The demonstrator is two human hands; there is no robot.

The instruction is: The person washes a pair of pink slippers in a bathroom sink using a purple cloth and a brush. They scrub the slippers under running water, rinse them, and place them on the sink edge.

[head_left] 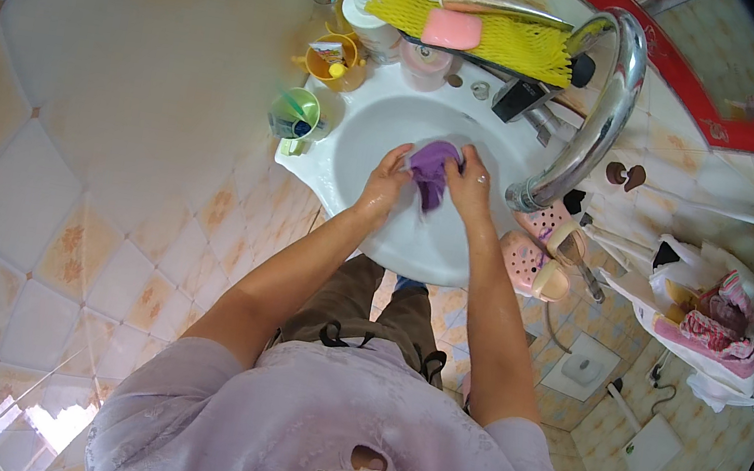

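A crumpled purple cloth (430, 173) hangs between my two hands over the white washbasin (437, 254). My left hand (387, 183) grips its left side with the fingers curled toward it. On the other side my right hand (471, 183) pinches the cloth's upper right edge, and small white suds show on the fingers. The cloth's lower end dangles down, slightly smeared by motion. To the right of the basin, the curved chrome spout (617, 96) arches up, its end near my right wrist.
Behind the basin a yellow net (513, 41) carries pink soap (452, 29) and a tube (499, 4). Left of it stand a pump bottle (369, 25), an orange cup (336, 64) and a green cup (300, 109). Pink clogs (528, 258) and hanging cloths (711, 315) are at the right.
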